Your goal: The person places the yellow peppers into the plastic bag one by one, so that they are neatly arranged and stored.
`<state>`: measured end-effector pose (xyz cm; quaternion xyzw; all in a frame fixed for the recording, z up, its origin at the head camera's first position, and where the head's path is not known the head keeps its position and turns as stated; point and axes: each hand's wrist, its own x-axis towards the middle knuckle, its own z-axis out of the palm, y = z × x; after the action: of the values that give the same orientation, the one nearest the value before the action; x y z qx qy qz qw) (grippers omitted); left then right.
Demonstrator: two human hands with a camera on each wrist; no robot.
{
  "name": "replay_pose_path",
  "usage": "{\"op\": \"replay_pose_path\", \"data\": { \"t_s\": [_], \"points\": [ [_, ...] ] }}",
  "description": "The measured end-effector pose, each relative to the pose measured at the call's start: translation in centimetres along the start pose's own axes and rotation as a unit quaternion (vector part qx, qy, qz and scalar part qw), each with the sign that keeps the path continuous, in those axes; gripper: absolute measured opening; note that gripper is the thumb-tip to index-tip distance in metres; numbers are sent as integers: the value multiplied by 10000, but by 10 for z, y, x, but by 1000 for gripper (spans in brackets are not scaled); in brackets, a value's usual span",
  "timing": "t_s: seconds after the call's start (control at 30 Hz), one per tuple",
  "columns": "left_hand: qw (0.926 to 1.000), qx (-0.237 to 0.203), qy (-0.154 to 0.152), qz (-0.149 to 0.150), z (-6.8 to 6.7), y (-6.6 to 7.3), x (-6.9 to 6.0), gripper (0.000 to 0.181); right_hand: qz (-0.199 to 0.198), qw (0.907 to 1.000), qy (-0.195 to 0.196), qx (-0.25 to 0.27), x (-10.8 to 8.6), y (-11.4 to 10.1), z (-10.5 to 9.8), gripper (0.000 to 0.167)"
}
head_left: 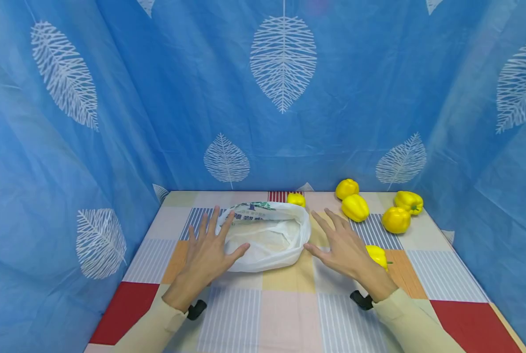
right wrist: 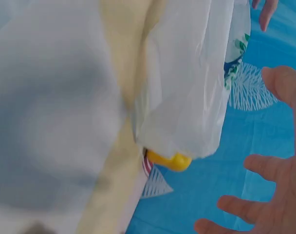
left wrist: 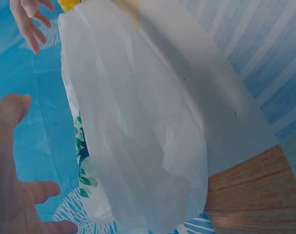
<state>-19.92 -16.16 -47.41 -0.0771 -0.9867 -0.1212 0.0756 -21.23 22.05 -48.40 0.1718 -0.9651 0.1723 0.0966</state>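
A white plastic bag [head_left: 263, 245] with green and dark print stands on the table, its mouth spread wide and facing up. My left hand [head_left: 212, 245] is at the bag's left side, fingers spread and holding nothing. On the other side my right hand [head_left: 342, 242] has its fingers spread too, thumb near the bag's right rim. The left wrist view shows a gap between the left fingers and the bag [left wrist: 133, 122]. In the right wrist view, the right hand [right wrist: 279, 170] is likewise apart from the bag [right wrist: 187, 83]. What lies inside the bag is hard to make out.
One yellow bell pepper [head_left: 296, 199] lies behind the bag. Several more, such as this bell pepper [head_left: 355, 208] and this bell pepper [head_left: 396, 220], lie at the right. Another bell pepper [head_left: 377, 256] is partly behind my right hand. Blue curtains [head_left: 285, 137] enclose the patchwork-covered table [head_left: 289, 314].
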Motion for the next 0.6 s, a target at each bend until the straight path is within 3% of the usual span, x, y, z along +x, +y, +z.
{"op": "replay_pose_path", "data": {
  "t_s": [0.6],
  "points": [
    [9960, -859, -4, -232, 20, -6, 15, 84, 435, 9908, -695, 1075, 48, -22, 31, 78]
  ]
}}
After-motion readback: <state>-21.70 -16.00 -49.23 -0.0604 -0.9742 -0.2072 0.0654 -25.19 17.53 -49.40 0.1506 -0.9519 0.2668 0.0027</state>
